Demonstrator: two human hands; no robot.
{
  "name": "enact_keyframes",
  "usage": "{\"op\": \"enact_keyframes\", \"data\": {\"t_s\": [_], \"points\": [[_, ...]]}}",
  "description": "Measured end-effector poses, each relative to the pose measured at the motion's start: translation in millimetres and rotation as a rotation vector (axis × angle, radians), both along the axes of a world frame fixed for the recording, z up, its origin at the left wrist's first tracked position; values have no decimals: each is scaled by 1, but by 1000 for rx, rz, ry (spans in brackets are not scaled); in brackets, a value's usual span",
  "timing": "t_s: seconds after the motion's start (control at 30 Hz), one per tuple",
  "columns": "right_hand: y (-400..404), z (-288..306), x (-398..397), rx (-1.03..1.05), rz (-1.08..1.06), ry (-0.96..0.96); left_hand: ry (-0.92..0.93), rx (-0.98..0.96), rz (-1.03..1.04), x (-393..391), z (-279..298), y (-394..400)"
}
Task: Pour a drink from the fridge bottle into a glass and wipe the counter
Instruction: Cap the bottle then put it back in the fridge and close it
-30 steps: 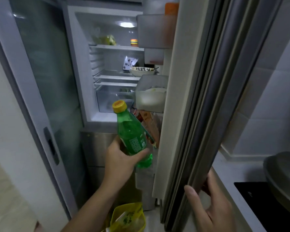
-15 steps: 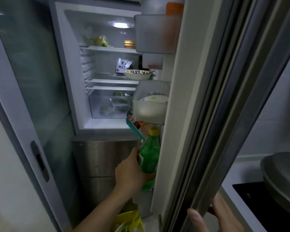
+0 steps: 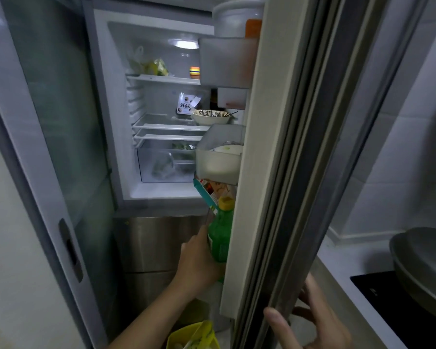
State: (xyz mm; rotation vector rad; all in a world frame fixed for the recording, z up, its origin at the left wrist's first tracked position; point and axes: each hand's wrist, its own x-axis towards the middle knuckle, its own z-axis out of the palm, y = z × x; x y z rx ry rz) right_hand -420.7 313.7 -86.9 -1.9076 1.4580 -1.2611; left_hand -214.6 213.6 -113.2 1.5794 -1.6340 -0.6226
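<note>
Head view: a person stands at an open fridge, one hand inside, one on the door.
Bottle: green soda bottle (image 3: 220,235), yellow-capped, upright in the lowest door rack.
Left hand (image 3: 199,260): fingers wrapped shut around the bottle's lower body.
Right hand (image 3: 310,321): fingers loosely curled on the fridge door (image 3: 282,172) edge.
Risk: bottle could snag the leaning teal carton (image 3: 204,195) and spill it, or slip if wet.

Fridge open, both hands in frame.
Left hand (image 3: 199,263) wraps the green bottle (image 3: 220,235), yellow cap (image 3: 226,203), upright at the door's lower shelf, center frame. Right hand (image 3: 312,321) grips the fridge door (image 3: 269,147) edge, lower right. Bowl (image 3: 210,117) on an inner shelf, upper center. Dark pan (image 3: 423,263) on the counter (image 3: 337,258), far right.
</note>
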Motion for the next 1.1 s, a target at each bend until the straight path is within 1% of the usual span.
{"op": "enact_keyframes", "data": {"t_s": [0.13,0.27,0.37,0.4,0.47,0.57,0.73,0.83,0.9,0.97,1.07,1.1], "points": [[-2,2,19,-12,39,-39,111,2,2,14,6,9],[-6,1,40,35,96,-79,161,1,-25,34,14,19],[-6,-9,57,-108,44,49,287,30,-48,54,22,29],[-6,-12,63,-144,23,60,309,32,-34,60,25,33],[-8,-15,77,-174,36,61,303,-21,3,73,31,39],[-11,-15,96,-207,69,162,307,-122,48,94,39,49],[-21,-15,129,-288,157,224,446,-329,73,124,60,70],[-37,-17,147,-324,182,236,477,-390,75,134,68,80],[-51,-17,158,-332,194,268,405,-415,119,140,70,81],[-68,-15,166,-323,215,311,245,-445,188,145,71,80],[-98,-7,174,-323,172,358,-237,-598,299,150,70,70],[-109,-4,176,-319,149,377,-329,-611,308,150,69,66]]}}
